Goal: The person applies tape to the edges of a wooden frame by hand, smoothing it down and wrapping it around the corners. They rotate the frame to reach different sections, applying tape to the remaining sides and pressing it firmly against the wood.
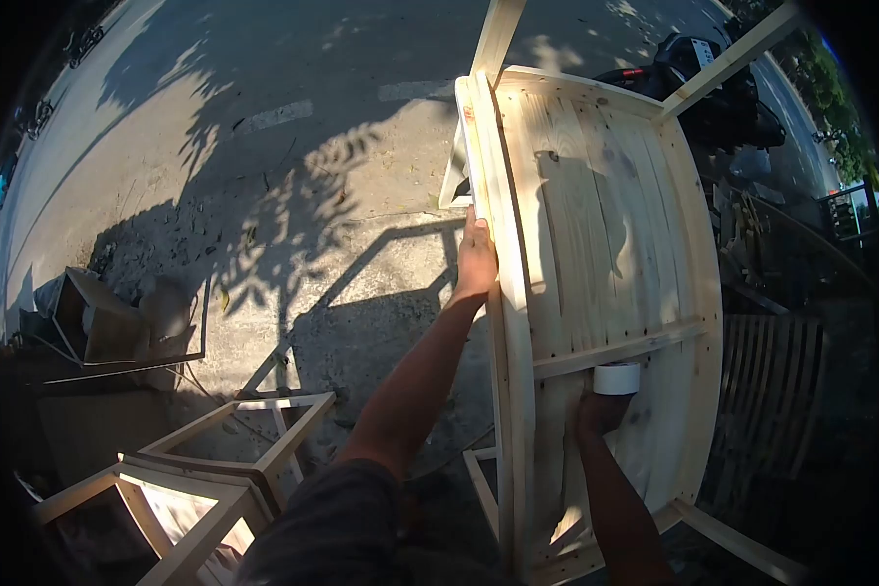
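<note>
An upturned pale wooden table point(596, 244) with plank boards, a frame of rails and legs pointing up lies before me. My left hand point(476, 262) rests along the outer side of its left rail point(510, 293), fingers stretched forward and lying against the wood. Over the boards, just on the near side of a crosspiece point(620, 349), my right hand point(602, 410) is closed on a white roll point(616, 379) that looks like tape. Most of the fingers of this hand are in shadow and hidden.
Small wooden frames point(205, 488) stand at the lower left. A box with items point(107, 317) sits farther left on the concrete. Behind the table at the right is a parked motorcycle point(713, 93). Slatted wood point(767, 391) lies in shade to the right.
</note>
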Tool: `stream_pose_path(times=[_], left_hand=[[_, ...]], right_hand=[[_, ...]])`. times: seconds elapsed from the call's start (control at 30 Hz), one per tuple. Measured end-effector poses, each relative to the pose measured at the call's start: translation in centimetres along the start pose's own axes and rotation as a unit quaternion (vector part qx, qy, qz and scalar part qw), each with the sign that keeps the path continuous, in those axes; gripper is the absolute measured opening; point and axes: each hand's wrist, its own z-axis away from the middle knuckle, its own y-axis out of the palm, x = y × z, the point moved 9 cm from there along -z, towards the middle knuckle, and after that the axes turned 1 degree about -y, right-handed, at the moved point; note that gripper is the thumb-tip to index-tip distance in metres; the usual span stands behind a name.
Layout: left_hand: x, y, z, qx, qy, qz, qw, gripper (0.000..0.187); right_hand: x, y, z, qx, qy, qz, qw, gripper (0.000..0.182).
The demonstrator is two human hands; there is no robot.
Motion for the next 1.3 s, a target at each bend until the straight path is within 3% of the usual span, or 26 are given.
stream_pose_path(times=[0.03,0.07,0.1,0.13,0.2,0.27,0.4,0.47,0.7,0.73,0.83,0.87,0.93,1.03,1.1,1.17,1.3], left_hand=[[0.3,0.1,3.6,-0.04,-0.011,0.017,0.999,0.075],[0.1,0.1,6.9,-0.033,0.003,0.035,0.999,0.075],[-0.3,0.1,10.4,-0.025,0.014,0.054,0.998,0.075],[-0.8,0.1,14.0,-0.014,-0.031,0.021,0.999,0.078],[-2.9,0.3,21.0,0.007,-0.131,-0.005,0.991,0.076],[-2.2,0.0,26.9,0.01,-0.118,-0.013,0.993,0.073],[-1.3,-0.1,37.7,0.007,-0.083,-0.029,0.996,0.068],[-0.6,-0.1,42.2,0.015,-0.11,-0.02,0.994,0.07],[2.5,0.2,57.5,0.056,-0.18,-0.032,0.982,0.071],[2.8,0.2,59.5,0.067,-0.188,-0.051,0.978,0.072],[2.9,-0.3,63.9,0.153,-0.085,-0.128,0.976,0.076],[3.4,-0.5,64.6,0.215,-0.101,-0.127,0.963,0.076],[4.1,-0.8,64.4,0.328,-0.128,-0.131,0.927,0.077],[3.9,0.7,57.3,0.081,-0.365,0.006,0.927,0.075],[2.1,0.8,48.4,0.037,-0.291,0.038,0.955,0.072],[0.0,1.2,38.9,-0.011,-0.223,0.076,0.972,0.07],[-1.9,0.6,20.1,-0.003,-0.088,-0.116,0.989,0.067]], right_hand=[[-0.7,0.7,-0.4,-0.003,0.029,-0.016,0.999,0.081],[1.2,-0.9,-0.2,-0.036,-0.046,0.024,0.998,0.075],[1.4,-1.4,-0.3,-0.028,-0.021,-0.003,0.999,0.068],[0.3,-0.3,-0.7,0.008,0.031,-0.015,0.999,0.074],[0.6,-1.2,-0.8,0.003,0.048,-0.051,0.998,0.06],[1.1,-1.6,-0.8,-0.04,0.007,-0.036,0.999,0.048],[0.6,-1.8,-1.1,0.004,0.076,-0.066,0.995,0.046],[0.4,-1.9,-0.9,0.009,0.122,-0.084,0.989,0.044],[0.5,-2.1,-0.6,-0.014,0.116,-0.065,0.991,0.045],[0.7,-2.2,-0.6,-0.008,0.12,-0.058,0.991,0.044],[0.8,-2.4,-0.6,-0.006,0.111,-0.038,0.993,0.045],[0.7,-1.9,-0.9,-0.017,0.089,-0.031,0.995,0.047],[0.8,-1.7,-1.2,-0.019,0.066,-0.016,0.997,0.05],[0.6,-1.5,-0.7,0.017,0.089,-0.02,0.996,0.053],[-0.2,-0.7,-0.9,0.011,0.081,-0.015,0.997,0.06],[-0.7,0.6,-0.5,-0.039,-0.034,0.048,0.997,0.067],[0.7,0.0,-0.5,0.058,0.036,-0.006,0.998,0.08]])
